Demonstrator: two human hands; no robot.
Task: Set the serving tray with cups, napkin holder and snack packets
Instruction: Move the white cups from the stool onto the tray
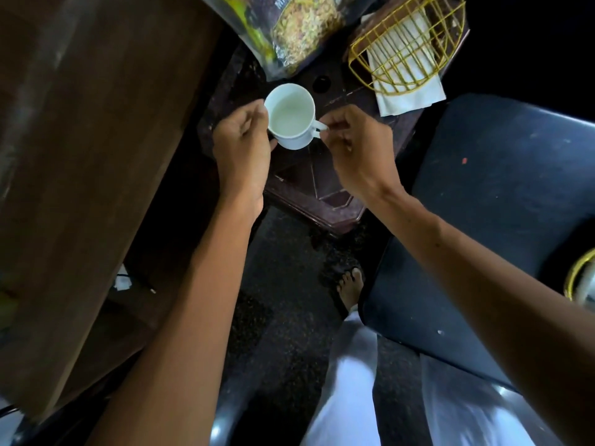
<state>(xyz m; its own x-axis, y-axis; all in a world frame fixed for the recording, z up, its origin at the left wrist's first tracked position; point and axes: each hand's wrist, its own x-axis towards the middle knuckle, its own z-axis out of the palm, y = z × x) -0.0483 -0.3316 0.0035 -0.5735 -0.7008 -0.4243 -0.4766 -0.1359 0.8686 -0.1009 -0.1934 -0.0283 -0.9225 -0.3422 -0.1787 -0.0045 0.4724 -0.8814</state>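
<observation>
A white cup (291, 115) is held over the dark brown serving tray (325, 185). My left hand (241, 149) wraps its left side, and my right hand (357, 146) pinches its handle on the right. Whether the cup touches the tray I cannot tell. A snack packet (289, 30) with a noodle-like mix printed on it lies at the tray's far end, touching the cup's far rim in view. A yellow wire napkin holder (409, 43) with white napkins (409, 94) sits at the tray's far right corner.
A brown wooden cabinet (80, 140) stands on the left. A dark blue seat (502, 204) is on the right, with a yellow-rimmed object (582, 278) at its right edge. My foot (349, 288) and white trouser leg (351, 381) are on the dark floor below.
</observation>
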